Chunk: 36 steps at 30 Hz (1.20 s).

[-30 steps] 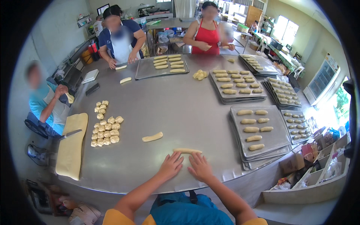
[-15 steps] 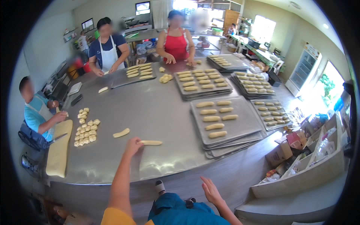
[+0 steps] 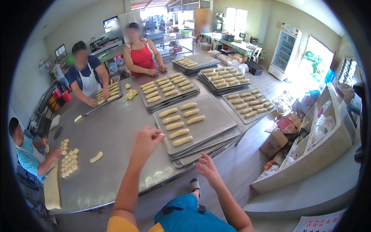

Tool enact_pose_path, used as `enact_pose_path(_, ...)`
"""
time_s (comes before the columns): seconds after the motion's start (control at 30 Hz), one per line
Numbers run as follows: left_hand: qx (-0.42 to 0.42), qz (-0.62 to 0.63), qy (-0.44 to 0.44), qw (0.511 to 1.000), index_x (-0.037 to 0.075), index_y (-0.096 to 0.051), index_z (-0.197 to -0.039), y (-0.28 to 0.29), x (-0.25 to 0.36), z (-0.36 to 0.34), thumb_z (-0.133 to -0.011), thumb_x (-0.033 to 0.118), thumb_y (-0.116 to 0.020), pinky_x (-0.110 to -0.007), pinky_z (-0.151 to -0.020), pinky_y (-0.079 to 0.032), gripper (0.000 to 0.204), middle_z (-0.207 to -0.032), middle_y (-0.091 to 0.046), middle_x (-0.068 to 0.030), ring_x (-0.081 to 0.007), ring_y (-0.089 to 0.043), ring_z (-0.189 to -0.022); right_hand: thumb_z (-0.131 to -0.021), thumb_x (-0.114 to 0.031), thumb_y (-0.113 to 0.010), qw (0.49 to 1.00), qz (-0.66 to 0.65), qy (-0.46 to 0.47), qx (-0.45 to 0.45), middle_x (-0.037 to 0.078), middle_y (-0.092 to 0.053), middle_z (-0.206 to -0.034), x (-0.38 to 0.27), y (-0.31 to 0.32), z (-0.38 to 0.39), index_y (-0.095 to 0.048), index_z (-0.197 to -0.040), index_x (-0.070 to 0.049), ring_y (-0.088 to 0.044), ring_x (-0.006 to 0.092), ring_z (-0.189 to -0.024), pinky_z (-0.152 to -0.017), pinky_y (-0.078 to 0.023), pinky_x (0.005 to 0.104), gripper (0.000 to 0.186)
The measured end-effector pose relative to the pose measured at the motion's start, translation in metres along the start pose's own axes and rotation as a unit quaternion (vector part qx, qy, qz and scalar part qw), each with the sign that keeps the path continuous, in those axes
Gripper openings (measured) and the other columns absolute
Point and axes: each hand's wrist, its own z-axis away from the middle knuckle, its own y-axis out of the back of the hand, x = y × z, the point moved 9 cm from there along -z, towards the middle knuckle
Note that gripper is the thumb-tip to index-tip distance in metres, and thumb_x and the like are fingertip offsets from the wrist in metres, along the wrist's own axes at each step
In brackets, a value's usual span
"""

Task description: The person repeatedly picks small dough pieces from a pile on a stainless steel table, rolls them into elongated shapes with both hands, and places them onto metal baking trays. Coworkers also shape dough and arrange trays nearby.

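My left hand [image 3: 148, 140] is closed in a pinch at the near left corner of the closest baking tray [image 3: 216, 120]. A dough roll [image 3: 166, 144] hangs from its fingertips, partly hidden and blurred. On that tray, two rows of pale dough rolls [image 3: 179, 133] lie side by side, and more trays are stacked beneath. My right hand [image 3: 209, 170] is off the table's near edge, below the tray stack, fingers apart and a little bent, holding nothing. Another dough roll [image 3: 96, 157] lies alone on the metal table [image 3: 112, 135], left of my left arm.
Dough pieces [image 3: 69, 162] sit by a long dough slab [image 3: 52, 189] at the left, near a seated person. Two people in aprons work across the table. More filled trays [image 3: 170, 87] stand behind. Cardboard boxes [image 3: 272, 142] and a low shelf [image 3: 301, 158] stand at the right.
My left hand has lifted the dough roll off the table and carried it right to the tray. My view has swung right. My right hand has risen toward the tray stack.
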Motion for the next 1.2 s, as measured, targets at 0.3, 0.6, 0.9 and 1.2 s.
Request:
enact_pose_path(0.3, 0.022, 0.287, 0.137, 0.948, -0.001, -0.072, -0.107, -0.139, -0.006, -0.079, -0.089, 0.013, -0.077, -0.024, -0.066, -0.055, 0.024, -0.084, -0.073, -0.0056, -0.0102, -0.069, -0.074, -0.095, -0.013, -0.069, 0.992, 0.091, 0.086, -0.002, 0.012, -0.068, -0.108, -0.137, 0.065, -0.161, -0.061, -0.123, 0.002, -0.069, 0.0186, -0.093, -0.086, -0.058, 0.0299, 0.032)
enact_pose_path(0.6, 0.095, -0.054, 0.080, 0.991, 0.006, -0.074, -0.105, -0.192, -0.061, -0.093, -0.087, 0.018, -0.076, -0.036, -0.078, -0.052, 0.021, -0.088, -0.069, -0.0069, -0.0220, -0.064, -0.088, -0.092, -0.015, -0.070, 0.882, 0.445, 0.150, -0.036, 0.018, -0.072, -0.103, -0.128, 0.085, -0.260, -0.066, -0.120, -0.003, -0.073, 0.0235, -0.083, -0.074, -0.057, 0.0334, 0.030)
enact_pose_path(0.9, 0.053, -0.108, 0.094, 0.988, 0.010, -0.074, -0.107, -0.207, -0.080, -0.082, -0.085, 0.017, -0.074, -0.042, -0.092, -0.046, 0.023, -0.107, -0.068, -0.0053, -0.0286, -0.058, -0.105, -0.087, -0.013, -0.073, 0.888, 0.432, 0.137, -0.075, 0.017, -0.069, -0.101, -0.114, 0.135, -0.297, -0.067, -0.118, -0.005, -0.069, 0.0315, -0.087, -0.077, -0.055, 0.0395, 0.033)
enact_pose_path(1.2, -0.028, -0.243, 0.038, 0.969, 0.019, -0.073, -0.109, -0.258, -0.065, -0.094, -0.079, 0.021, -0.076, -0.041, -0.089, -0.043, 0.030, -0.099, -0.070, 0.0020, -0.0228, -0.057, -0.100, -0.076, -0.014, -0.078, 0.733, 0.542, 0.313, -0.267, 0.011, -0.068, -0.097, -0.096, 0.074, -0.283, -0.071, -0.107, -0.010, -0.060, 0.0323, -0.091, -0.083, -0.047, 0.0420, 0.032)
